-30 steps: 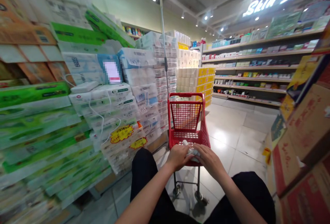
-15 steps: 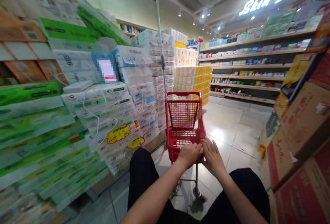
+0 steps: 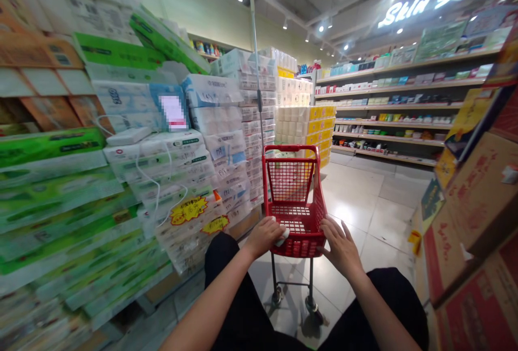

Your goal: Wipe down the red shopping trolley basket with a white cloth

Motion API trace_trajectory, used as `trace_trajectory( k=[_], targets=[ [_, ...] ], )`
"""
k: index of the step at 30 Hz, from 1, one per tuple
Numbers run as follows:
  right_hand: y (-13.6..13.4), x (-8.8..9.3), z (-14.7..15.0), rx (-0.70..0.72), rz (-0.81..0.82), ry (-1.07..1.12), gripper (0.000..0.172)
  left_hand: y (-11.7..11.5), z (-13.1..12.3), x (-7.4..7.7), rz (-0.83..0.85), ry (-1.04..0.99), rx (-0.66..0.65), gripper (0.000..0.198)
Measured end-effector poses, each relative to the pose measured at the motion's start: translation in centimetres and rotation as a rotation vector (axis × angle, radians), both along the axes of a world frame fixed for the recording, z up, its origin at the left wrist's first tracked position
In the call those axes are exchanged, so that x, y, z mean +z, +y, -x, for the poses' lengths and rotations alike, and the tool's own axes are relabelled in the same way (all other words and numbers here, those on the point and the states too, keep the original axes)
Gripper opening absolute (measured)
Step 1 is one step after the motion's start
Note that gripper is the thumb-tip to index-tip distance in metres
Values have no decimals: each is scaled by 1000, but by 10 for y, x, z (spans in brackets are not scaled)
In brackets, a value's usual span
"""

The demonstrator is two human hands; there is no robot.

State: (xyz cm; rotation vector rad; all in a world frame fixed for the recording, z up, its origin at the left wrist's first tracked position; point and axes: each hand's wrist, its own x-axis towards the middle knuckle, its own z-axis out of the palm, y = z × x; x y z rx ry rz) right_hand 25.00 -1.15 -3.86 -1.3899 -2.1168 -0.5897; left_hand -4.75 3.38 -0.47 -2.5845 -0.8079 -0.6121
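Note:
A red plastic shopping cart [image 3: 294,181] on grey legs with casters stands right in front of me, between my knees. At the left end of its near rim, my left hand [image 3: 264,236] is closed around a white cloth or tissue [image 3: 282,236] pressed to the red plastic. I cannot tell whether it is cloth or paper. My right hand [image 3: 340,244] rests against the cart's near right corner, fingers stretched out and slightly apart, with nothing visible in it. The basket's slatted floor shows through the opening.
Wrapped tissue packs [image 3: 174,162] are stacked high on the left, with yellow price tags [image 3: 189,210] and a white cable. Cardboard boxes [image 3: 481,194] are piled on the right. Stocked shelves [image 3: 388,104] line the back. A thin pole [image 3: 259,97] rises beyond the cart; pale floor tiles [image 3: 360,184] lie ahead.
My left hand has moved left along the near rim, away from my right hand, and the white cloth or tissue now shows in it. My right hand stays at the right corner.

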Motion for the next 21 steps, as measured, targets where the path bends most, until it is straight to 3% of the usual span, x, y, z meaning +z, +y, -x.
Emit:
trace_trajectory(
  k=[3, 10, 16, 21],
  targets=[
    [1, -3, 2, 13, -14, 2, 37, 0, 10, 1, 5, -23, -4, 24],
    [0, -3, 12, 29, -40, 24, 36, -8, 1, 9, 135, -123, 74, 25],
    [-8, 3, 31, 53, -17, 53, 32, 4, 12, 16, 180, -140, 122, 28],
    [-21, 9, 46, 84, 31, 65, 60, 12, 9, 13, 189, -216, 183, 31]
  ],
)
